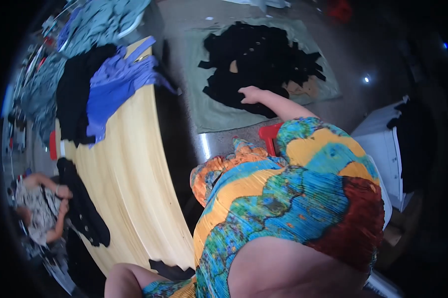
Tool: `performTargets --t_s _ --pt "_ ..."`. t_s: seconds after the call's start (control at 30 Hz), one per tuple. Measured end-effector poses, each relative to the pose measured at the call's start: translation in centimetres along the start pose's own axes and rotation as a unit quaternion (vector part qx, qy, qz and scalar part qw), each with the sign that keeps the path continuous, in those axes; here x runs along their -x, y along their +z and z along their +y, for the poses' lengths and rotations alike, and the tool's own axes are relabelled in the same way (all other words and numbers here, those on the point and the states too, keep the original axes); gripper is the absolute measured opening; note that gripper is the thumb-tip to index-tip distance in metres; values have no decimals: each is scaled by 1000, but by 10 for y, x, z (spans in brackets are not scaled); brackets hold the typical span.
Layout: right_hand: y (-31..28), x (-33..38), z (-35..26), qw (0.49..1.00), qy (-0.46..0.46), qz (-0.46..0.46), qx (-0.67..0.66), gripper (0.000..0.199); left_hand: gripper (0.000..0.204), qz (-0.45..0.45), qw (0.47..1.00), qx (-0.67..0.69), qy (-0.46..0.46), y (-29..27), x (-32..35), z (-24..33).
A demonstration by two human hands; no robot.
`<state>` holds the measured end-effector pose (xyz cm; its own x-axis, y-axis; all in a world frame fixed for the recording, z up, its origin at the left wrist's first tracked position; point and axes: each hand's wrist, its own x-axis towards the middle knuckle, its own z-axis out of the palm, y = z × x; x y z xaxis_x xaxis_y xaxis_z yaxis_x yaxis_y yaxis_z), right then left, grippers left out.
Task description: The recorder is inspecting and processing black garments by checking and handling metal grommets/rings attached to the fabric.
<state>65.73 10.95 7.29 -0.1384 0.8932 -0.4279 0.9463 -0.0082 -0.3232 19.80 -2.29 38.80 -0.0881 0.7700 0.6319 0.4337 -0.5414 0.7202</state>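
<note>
My right hand (252, 94) reaches down to a pile of black garments (256, 44) and is closed on the near part of one black garment (224, 92). The pile lies spread on a pale green sheet (204, 111) on the floor, and small shiny fittings show on it. Of my left arm (122, 280), only a bent, bare part shows at the lower edge by the table. My left hand is out of view.
On the left, a long wooden table (139, 149) bears blue-purple garments (117, 82) and black cloth (75, 94). Grey-green cloth (102, 25) is heaped behind. A co-worker (40, 211) sits across the table. A red stool (269, 136) and a white bin (383, 144) stand close.
</note>
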Motion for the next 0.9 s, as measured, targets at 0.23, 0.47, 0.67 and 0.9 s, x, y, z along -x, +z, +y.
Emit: performTargets --t_s 0.23,0.47,0.67,0.9 --pt "25 2 -14 997 54 -48 33 50 47 159 980 -120 13 -78 50 12" --pt "41 -57 -127 992 -114 -31 51 49 47 217 959 -180 6 -131 75 15" --pt "45 -83 -225 970 -231 -62 44 45 46 227 950 -212 5 -160 81 8" --pt "-208 15 -414 783 -476 303 -262 29 45 233 925 -299 11 -173 62 1"
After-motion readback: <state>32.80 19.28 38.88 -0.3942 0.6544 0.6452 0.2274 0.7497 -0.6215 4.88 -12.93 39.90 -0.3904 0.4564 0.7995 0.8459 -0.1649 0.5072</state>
